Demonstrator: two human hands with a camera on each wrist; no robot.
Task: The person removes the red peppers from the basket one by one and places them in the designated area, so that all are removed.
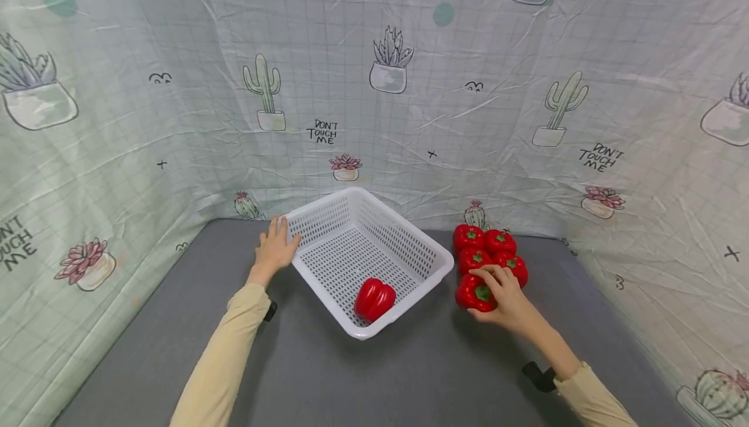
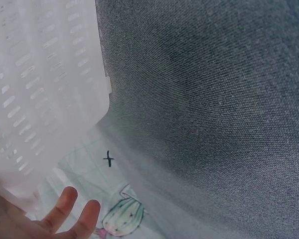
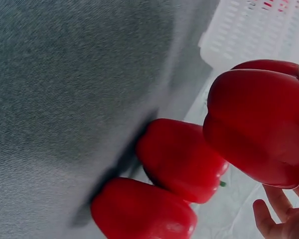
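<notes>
My right hand point(image 1: 508, 302) holds a red bell pepper point(image 1: 471, 292) with a green stem; in the right wrist view this pepper point(image 3: 261, 122) is raised off the table. Several more red bell peppers point(image 1: 469, 236) are clustered just behind it. To the left is a white perforated plastic basket point(image 1: 404, 222), one corner towards me, with a single red bell pepper point(image 1: 374, 299) inside at the near corner. My left hand point(image 1: 274, 249) rests at the basket's left corner, thumb over the rim. In the left wrist view two of its fingers point(image 2: 65, 201) extend straight beside the basket wall.
The grey cloth-covered table point(image 1: 374, 381) runs up to a pale curtain point(image 1: 374, 108) printed with cacti, which encloses the back and both sides. Dark bands point(image 1: 539, 377) sit on both wrists.
</notes>
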